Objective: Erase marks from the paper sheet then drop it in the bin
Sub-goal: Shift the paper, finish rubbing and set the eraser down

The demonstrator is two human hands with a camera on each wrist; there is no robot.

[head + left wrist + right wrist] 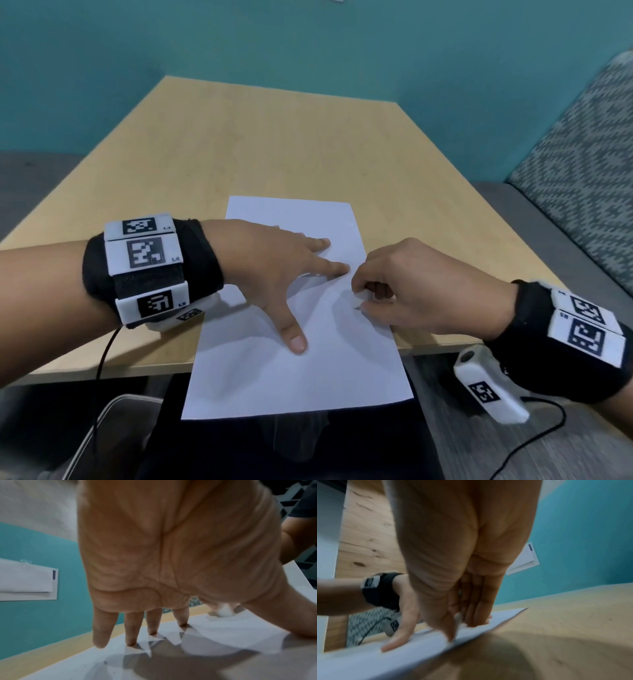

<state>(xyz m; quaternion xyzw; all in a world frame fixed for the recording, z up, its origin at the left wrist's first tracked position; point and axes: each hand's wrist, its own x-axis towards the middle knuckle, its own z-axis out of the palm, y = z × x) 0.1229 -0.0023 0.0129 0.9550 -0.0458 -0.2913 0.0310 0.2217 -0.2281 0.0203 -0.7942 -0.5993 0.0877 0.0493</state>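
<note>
A white paper sheet (298, 370) lies on the wooden table (239, 147), its near end hanging over the front edge. My left hand (287, 284) is spread flat on the sheet, and its straight fingers (152, 626) press the paper down. Just to the right, my right hand (373, 291) is curled and pinches a small white eraser (359, 298) against the sheet near its right edge. The left wrist view shows the eraser (224, 610) standing on the paper (223, 642) beyond the index finger. Any marks on the sheet are too faint to make out.
A light-rimmed bin (113, 407) with a dark inside stands on the floor below the table's front edge, at the lower left. A patterned cushioned seat (589, 178) runs along the right side. A teal wall rises behind the table. Cables hang from both wrists.
</note>
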